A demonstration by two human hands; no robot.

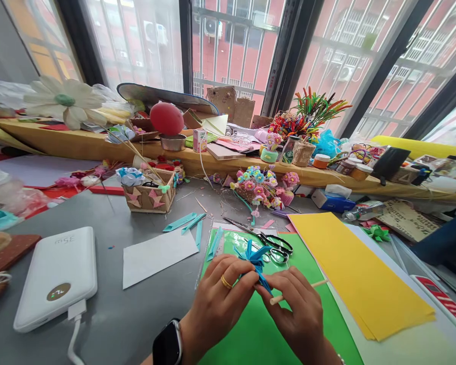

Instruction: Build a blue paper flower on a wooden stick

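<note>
My left hand, with a ring and a watch, pinches a blue folded-paper flower from its left side. Fingers of my right hand grip a lower petal of the same flower. A thin wooden stick also rests in the right hand, slanting up to the right. Both hands are above a green sheet. Just beyond the flower lie black-handled scissors. Folded light-blue paper strips lie to the left, near a white paper rectangle. Part of the flower is hidden by the fingers.
On the left is a white power bank with a cable. Yellow paper lies at the right. Farther back stand a cardboard basket, a bunch of pink and blue flowers and a tissue pack, before a cluttered ledge.
</note>
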